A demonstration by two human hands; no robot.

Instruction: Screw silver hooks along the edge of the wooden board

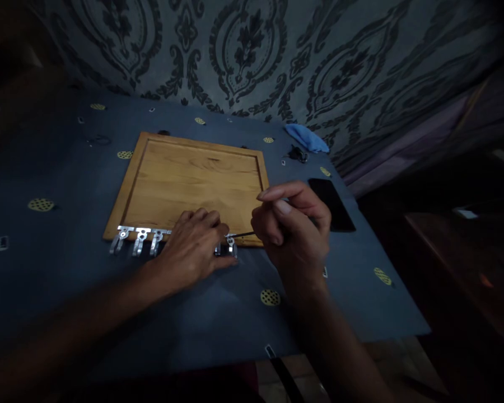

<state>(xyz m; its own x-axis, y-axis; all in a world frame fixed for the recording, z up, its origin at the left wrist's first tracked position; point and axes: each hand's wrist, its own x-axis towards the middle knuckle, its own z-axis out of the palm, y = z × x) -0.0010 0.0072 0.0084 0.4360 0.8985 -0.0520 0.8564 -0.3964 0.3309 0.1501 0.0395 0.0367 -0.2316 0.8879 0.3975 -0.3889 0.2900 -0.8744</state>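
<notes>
A wooden board (pixel 193 179) lies flat on the blue cloth-covered table (pixel 67 235). A metal rail of hooks (pixel 140 238) runs along the board's near edge. My left hand (pixel 195 246) presses down on the rail's right part, fingers curled over it. My right hand (pixel 292 224) is closed round a thin dark tool (pixel 243 234), a screwdriver by the look of it. Its tip points left at the rail's right end (pixel 231 242), just beside my left fingertips.
A dark phone (pixel 331 204) lies right of the board. A blue cloth (pixel 306 137) and a small dark object (pixel 298 154) sit at the back right. Patterned wallpaper rises behind the table. The table's near edge drops off at the bottom right.
</notes>
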